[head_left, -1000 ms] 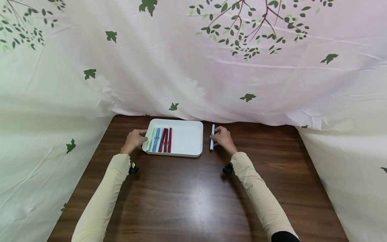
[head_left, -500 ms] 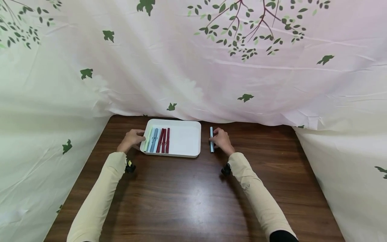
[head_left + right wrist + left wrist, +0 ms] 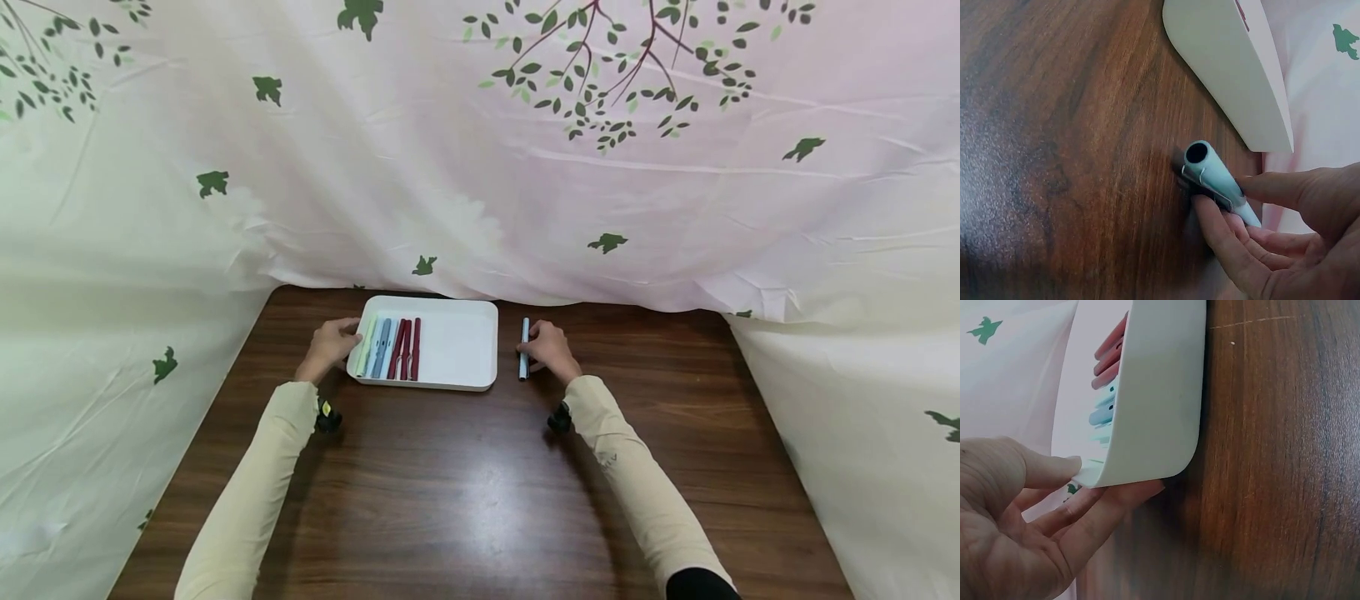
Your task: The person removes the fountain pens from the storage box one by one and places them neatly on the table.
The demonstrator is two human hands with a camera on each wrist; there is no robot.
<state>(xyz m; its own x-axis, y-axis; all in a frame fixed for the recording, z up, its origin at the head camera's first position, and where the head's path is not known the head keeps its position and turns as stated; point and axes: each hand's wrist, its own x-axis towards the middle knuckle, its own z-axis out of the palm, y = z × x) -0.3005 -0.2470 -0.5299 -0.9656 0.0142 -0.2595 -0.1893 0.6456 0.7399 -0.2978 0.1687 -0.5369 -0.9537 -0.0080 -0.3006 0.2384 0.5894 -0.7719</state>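
A shallow white tray [image 3: 459, 343] lies at the far side of the table, with pens side by side in its left half. My left hand [image 3: 328, 348] grips its left end, thumb [image 3: 1054, 470] on the rim and fingers against the outer wall. Leftmost is a light green pen [image 3: 366, 348], followed by blue ones such as the grey-blue pen [image 3: 382, 348], then dark red pens [image 3: 416, 350]. Just right of the tray, my right hand [image 3: 552, 348] pinches a light blue pen [image 3: 1217, 175] between thumb and fingers. Its wire clip and dark hollow end show in the right wrist view.
The dark brown wooden table [image 3: 450, 492] stretches toward me. A pale curtain [image 3: 480, 200] printed with leaves and birds hangs right behind the tray, and similar cloth flanks both sides. Each wrist carries a small black camera, such as the right one [image 3: 559, 418].
The right hand has drawn the light blue pen slightly toward me beside the tray. The left hand keeps its hold on the tray, and the head view has shifted a little.
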